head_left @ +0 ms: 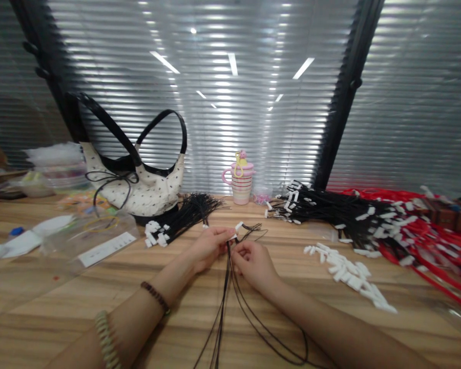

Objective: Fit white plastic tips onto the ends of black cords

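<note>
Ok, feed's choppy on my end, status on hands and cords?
Left hand pinching black cords with a white tag. Right hand gripping same cords. Loose white tags lie to the right, clear of hands.

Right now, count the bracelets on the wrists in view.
2, both on the left arm: a dark beaded bracelet at the wrist and a pale beaded bracelet further up the forearm. The right wrist shows none.

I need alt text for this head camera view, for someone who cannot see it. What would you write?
Two bare hands meet over a wooden table: the left hand pinches a small white tag on thin black cords, which the right hand also grips. Around them lie loose white tags, bundles of tagged black cords, red cords, a spotted handbag and a striped pink cup.
</note>
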A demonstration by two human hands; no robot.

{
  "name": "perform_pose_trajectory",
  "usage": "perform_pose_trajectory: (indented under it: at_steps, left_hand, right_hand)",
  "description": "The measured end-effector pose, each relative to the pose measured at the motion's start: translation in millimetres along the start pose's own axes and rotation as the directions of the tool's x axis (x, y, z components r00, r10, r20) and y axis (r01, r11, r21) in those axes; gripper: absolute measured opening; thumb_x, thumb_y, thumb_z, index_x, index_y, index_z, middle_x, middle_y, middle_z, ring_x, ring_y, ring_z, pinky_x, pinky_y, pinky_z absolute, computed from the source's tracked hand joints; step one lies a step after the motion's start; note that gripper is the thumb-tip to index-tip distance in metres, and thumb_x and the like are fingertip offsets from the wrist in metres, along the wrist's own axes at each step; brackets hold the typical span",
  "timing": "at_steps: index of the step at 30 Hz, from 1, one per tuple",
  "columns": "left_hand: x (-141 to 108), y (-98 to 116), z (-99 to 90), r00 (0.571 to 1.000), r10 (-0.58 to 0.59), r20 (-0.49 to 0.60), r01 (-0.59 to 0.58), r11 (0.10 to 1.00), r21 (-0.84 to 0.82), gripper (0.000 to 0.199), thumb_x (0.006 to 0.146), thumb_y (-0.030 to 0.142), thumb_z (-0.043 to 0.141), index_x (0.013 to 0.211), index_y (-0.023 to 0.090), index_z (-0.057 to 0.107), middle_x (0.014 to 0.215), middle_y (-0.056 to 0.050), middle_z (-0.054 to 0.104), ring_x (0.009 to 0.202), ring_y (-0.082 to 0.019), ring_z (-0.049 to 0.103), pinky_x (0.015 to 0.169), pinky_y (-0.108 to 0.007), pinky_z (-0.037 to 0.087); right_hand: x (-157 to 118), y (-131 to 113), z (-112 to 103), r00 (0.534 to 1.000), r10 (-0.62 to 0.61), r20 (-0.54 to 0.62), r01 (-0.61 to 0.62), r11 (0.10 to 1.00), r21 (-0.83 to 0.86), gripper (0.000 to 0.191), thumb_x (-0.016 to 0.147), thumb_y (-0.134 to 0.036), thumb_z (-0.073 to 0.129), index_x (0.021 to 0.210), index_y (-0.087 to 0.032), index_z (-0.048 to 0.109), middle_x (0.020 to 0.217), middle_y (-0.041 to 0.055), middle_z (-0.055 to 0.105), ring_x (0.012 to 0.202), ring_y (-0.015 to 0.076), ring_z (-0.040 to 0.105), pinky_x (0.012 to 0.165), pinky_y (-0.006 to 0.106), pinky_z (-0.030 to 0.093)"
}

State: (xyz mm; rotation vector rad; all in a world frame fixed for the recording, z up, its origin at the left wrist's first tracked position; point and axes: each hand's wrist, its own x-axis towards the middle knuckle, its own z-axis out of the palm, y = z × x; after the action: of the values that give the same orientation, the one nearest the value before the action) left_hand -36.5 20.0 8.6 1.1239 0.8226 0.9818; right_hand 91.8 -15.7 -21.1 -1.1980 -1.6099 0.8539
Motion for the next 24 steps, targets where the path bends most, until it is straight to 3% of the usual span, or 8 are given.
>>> perform_pose_trajectory:
  at_steps: [3, 13, 24]
  left_hand:
    - [0.6, 0.2, 0.0, 1.0, 0.0, -0.022, 0.0, 1.0, 0.001, 0.024, 0.057, 0.03, 0.073, 0.067, 0.011, 0.062, 0.062, -0.001, 0.059, 0.056, -0.007, 0.049, 0.054, -0.019, 0.035]
    - [0.0, -0.1, 1.3, 1.0, 0.007, 0.015, -0.007, 0.999, -0.031, 0.024, 0.057, 0.029, 0.073, 0.068, 0.01, 0.062, 0.065, -0.003, 0.061, 0.059, -0.009, 0.052, 0.057, -0.021, 0.038]
    - [0.5, -3.1, 0.9, 1.0, 0.008, -0.007, -0.007, 0.999, 0.036, 0.023, 0.062, 0.031, 0.069, 0.068, 0.011, 0.06, 0.061, -0.001, 0.056, 0.052, -0.007, 0.047, 0.049, -0.019, 0.032]
  right_hand:
    - [-0.9, -4.7, -1.0, 0.999, -0.02, -0.027, 0.02, 1.0, 0.003, 0.011, 0.066, -0.019, 0.052, 0.068, -0.011, 0.06, 0.063, 0.0033, 0.06, 0.054, 0.0108, 0.053, 0.05, 0.019, 0.04]
    - [-3.1, -10.5, -1.1, 0.997, -0.031, 0.072, 0.021, 0.99, 0.142, 0.01, 0.067, -0.017, 0.053, 0.067, -0.01, 0.06, 0.064, 0.0038, 0.06, 0.056, 0.01, 0.052, 0.054, 0.019, 0.042]
    - [-0.3, -7.0, -0.7, 0.975, 0.025, 0.222, -0.053, 0.991, 0.121, 0.015, 0.068, -0.016, 0.045, 0.061, -0.011, 0.056, 0.057, 0.001, 0.054, 0.044, 0.0057, 0.044, 0.042, 0.015, 0.033]
